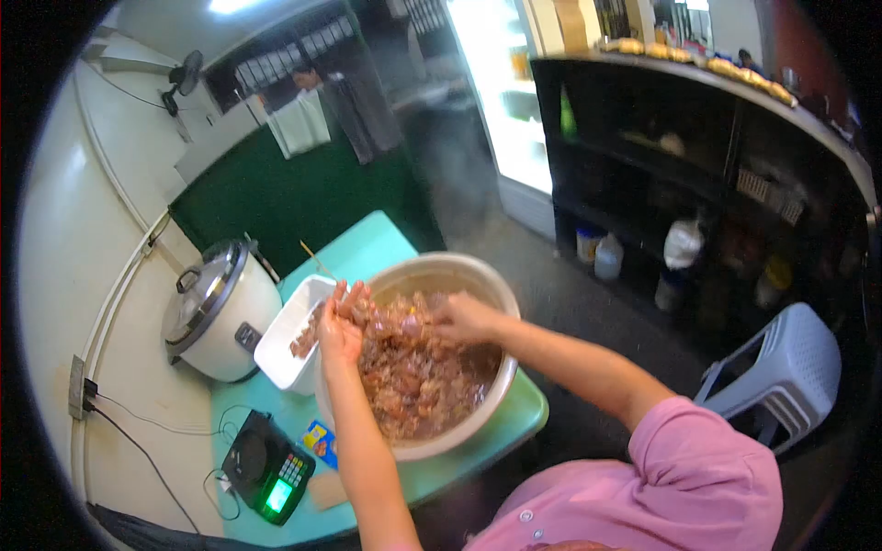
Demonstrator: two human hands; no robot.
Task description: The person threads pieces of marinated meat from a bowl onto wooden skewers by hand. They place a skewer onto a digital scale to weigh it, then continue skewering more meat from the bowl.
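Observation:
A large whitish basin (503, 372) holds a heap of raw, marinated meat pieces (413, 390) in brownish liquid. My left hand (342, 332) is over the basin's left rim, its fingers curled around a skewer (317, 260) whose thin stick points up and to the left. Meat lies along the line between my two hands. My right hand (467, 320) is over the basin's right half, fingers pinched on a piece of meat at the right end of that line. A white rectangular tub (278, 347) stands left of the basin with some skewered meat inside.
On the turquoise table (372, 241) are a large rice cooker (230, 308), a digital scale (268, 468) with a lit display, and a blue-yellow packet (320, 443). A grey plastic stool (781, 367) stands right. Beyond are dark shelves (643, 119) and a lit fridge (505, 101).

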